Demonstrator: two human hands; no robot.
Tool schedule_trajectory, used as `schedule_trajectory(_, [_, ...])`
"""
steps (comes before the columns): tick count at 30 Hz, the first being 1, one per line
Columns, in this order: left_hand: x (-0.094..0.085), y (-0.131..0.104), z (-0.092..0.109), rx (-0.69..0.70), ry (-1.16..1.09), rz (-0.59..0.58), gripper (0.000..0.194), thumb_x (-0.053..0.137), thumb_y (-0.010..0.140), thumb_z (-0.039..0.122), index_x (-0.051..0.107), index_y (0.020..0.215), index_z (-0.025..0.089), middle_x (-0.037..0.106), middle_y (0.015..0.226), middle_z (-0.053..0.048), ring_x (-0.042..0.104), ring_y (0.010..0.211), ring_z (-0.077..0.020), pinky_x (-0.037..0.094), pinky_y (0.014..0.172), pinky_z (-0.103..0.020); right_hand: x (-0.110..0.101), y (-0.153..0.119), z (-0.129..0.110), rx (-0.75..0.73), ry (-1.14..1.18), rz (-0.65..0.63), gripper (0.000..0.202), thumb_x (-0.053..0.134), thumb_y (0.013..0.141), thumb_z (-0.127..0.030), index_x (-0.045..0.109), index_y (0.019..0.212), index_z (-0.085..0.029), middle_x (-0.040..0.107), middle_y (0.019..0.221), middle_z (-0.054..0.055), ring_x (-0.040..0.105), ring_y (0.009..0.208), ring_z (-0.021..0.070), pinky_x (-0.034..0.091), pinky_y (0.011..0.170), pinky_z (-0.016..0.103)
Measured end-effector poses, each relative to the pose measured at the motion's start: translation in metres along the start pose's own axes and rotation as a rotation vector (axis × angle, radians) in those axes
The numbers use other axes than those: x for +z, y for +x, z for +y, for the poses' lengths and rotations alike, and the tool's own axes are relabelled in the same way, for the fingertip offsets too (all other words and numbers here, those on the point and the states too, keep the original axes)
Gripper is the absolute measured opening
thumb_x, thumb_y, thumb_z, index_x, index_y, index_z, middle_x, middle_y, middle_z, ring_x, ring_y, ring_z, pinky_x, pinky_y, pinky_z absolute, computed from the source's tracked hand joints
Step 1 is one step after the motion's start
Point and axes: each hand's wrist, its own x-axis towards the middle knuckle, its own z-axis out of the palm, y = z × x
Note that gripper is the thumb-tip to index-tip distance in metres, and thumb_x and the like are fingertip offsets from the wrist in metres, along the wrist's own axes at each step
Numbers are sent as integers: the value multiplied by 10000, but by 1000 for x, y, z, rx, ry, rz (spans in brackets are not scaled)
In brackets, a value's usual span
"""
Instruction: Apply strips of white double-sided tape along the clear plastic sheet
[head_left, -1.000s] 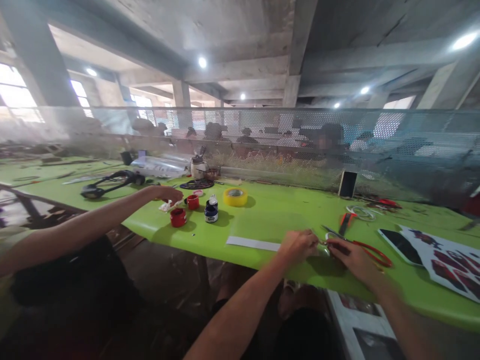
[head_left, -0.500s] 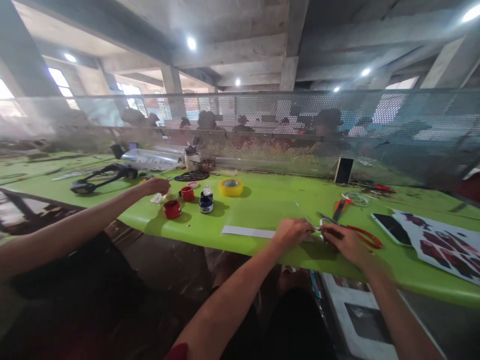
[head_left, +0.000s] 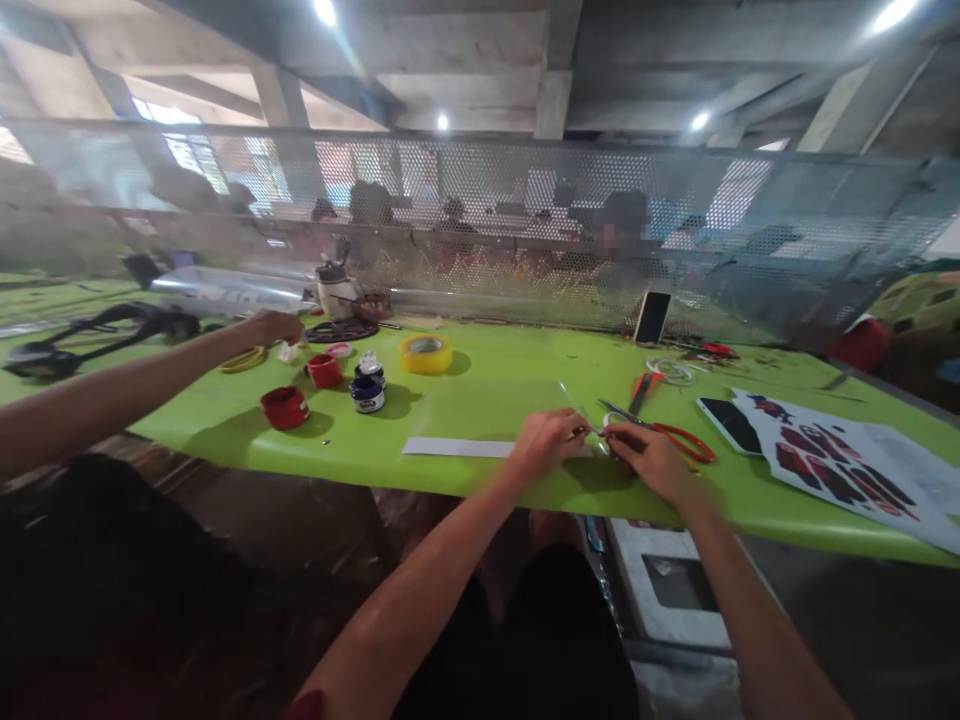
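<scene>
My left hand [head_left: 549, 442] is closed in a pinch over the right end of a white paper strip [head_left: 457, 447]. Close beside it, my right hand [head_left: 651, 458] is pinched too, with its fingertips almost meeting the left ones. Something small and thin sits between the fingertips, too tiny to name. Beneath the left hand, a clear plastic sheet [head_left: 484, 405] appears to lie on the green table [head_left: 375, 455]. Orange-handled scissors [head_left: 688, 440] rest just behind my right hand, their blades pointing left.
A roll of yellow tape [head_left: 425, 355], red jars [head_left: 285, 408] and a dark blue jar [head_left: 367, 394] stand left. A co-worker's hand [head_left: 274, 328] reaches in there. A box cutter [head_left: 643, 392], phone [head_left: 727, 425] and printed sheet [head_left: 840, 460] lie right. Mesh [head_left: 495, 230] runs behind.
The camera has turned a little right and down, so everything sits further left and higher. Both my hands stay pinched close together. The co-worker's arm still reaches over the table at left.
</scene>
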Motion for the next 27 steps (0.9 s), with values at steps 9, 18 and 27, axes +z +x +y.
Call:
schedule_trajectory(9, [4, 3, -8, -102, -30, -6, 309, 621, 983, 374, 625, 1210, 164, 654, 1202, -91, 662, 1022, -212, 583, 884, -424, 3, -3, -2, 44, 48, -30, 303, 615, 843, -470, 723, 1016, -246, 649, 657, 1, 562, 505, 181, 484, 529, 337])
schedule_trajectory(18, [4, 3, -10, -117, -59, -11, 309, 624, 981, 373, 626, 1204, 159, 659, 1184, -88, 666, 1005, -209, 587, 872, -419, 5, -2, -1, 44, 95, -31, 257, 631, 828, -453, 714, 974, -258, 637, 660, -7, 544, 493, 167, 466, 507, 321])
schedule_trajectory(27, [7, 6, -13, -114, -124, 57, 301, 622, 983, 372, 629, 1193, 157, 664, 1160, -83, 670, 975, -199, 592, 848, -402, 5, -4, -2, 37, 86, -32, 264, 618, 845, -437, 722, 1001, -251, 662, 697, 8, 575, 508, 180, 504, 514, 335])
